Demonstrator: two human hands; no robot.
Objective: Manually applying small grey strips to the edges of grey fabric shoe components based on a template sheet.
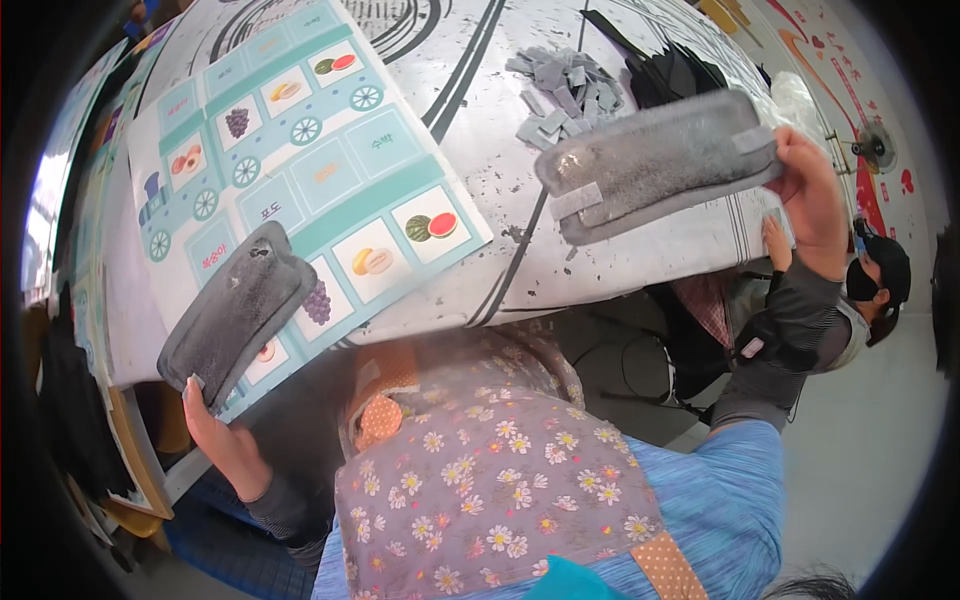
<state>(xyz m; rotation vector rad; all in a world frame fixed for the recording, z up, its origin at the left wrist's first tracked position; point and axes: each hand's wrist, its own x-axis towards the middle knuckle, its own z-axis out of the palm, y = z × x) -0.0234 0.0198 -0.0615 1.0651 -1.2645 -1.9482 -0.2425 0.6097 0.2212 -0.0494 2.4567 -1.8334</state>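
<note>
My left hand holds a dark grey padded strip by its lower end, over the table's left front edge. My right hand grips a second, longer grey padded strip by its right end and holds it level above the table. That strip has light grey fastener tabs at both ends. A pile of small grey fabric pieces lies on the table behind it.
A teal poster with a train and fruit pictures covers the table's left part. Black fabric lies at the back. A person in a black mask sits at the right, a hand on the table edge. My floral apron fills the foreground.
</note>
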